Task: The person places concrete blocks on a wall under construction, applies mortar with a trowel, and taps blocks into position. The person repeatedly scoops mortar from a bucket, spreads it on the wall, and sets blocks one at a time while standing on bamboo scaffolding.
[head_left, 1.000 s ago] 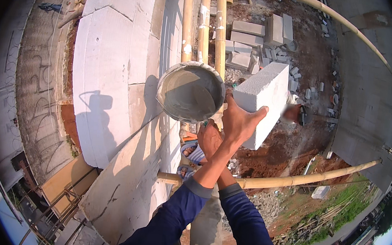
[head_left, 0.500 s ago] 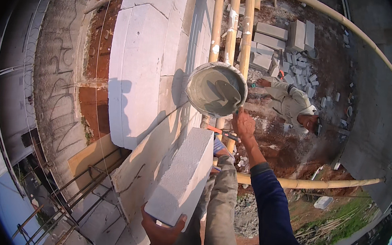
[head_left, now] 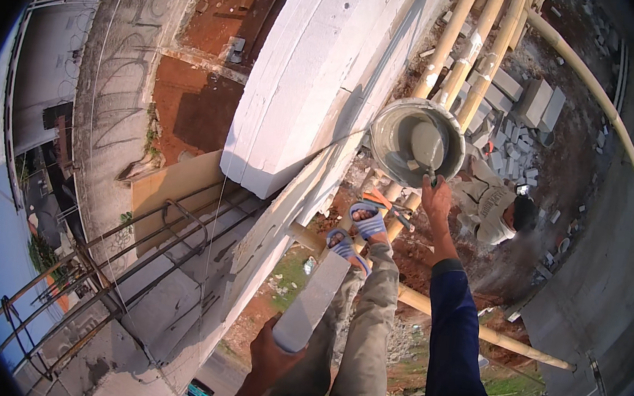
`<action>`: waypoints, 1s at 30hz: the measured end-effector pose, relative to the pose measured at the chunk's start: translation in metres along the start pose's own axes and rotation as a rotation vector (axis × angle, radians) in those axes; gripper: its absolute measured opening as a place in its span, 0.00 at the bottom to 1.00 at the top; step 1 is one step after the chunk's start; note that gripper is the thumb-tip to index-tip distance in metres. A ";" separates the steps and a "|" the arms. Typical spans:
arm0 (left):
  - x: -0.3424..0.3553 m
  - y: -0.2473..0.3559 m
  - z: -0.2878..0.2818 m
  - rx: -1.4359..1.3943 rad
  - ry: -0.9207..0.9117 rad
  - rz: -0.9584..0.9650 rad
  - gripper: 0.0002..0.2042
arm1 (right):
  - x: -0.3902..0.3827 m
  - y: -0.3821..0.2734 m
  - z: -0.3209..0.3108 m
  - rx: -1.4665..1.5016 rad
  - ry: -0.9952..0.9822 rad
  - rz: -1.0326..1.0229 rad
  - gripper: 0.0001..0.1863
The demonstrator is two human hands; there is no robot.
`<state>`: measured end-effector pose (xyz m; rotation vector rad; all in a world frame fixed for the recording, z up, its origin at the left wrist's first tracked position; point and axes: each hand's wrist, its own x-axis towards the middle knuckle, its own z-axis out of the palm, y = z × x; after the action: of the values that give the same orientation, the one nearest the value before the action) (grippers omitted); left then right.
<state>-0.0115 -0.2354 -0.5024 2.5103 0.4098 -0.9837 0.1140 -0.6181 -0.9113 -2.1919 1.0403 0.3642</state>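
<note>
My left hand point(head_left: 277, 351) grips a pale rectangular block point(head_left: 317, 290) low in the centre, beside my legs. My right hand point(head_left: 434, 194) is closed on the handle of a trowel point(head_left: 428, 172), whose blade is in a grey bucket point(head_left: 393, 146) of wet mortar on bamboo poles point(head_left: 480, 88). Up and left of the bucket runs a wall of white blocks point(head_left: 307, 67). My feet in striped sandals point(head_left: 367, 220) stand on poles just below the bucket, by orange-handled tools point(head_left: 384, 203).
A person point(head_left: 491, 211) in a pale top is on the ground below, among stacked and broken blocks point(head_left: 532, 104). Bent rebar point(head_left: 103, 277) sticks up at lower left over a concrete edge point(head_left: 248, 283). Curved bamboo poles point(head_left: 601, 103) cross at right and below.
My left hand has brought the block from beside the bucket down toward my body, uncrossing my arms. My right hand stays at the bucket. The view has swung, shifting the bucket right in the picture.
</note>
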 end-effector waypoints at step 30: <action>-0.037 -0.035 0.021 -0.172 0.051 -0.120 0.48 | -0.064 -0.332 -0.132 -0.243 -0.634 -0.925 0.20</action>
<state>-0.0642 -0.2196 -0.4994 2.3819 0.6391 -0.8884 0.3229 -0.5199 -0.6308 -2.2547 -0.3849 0.6883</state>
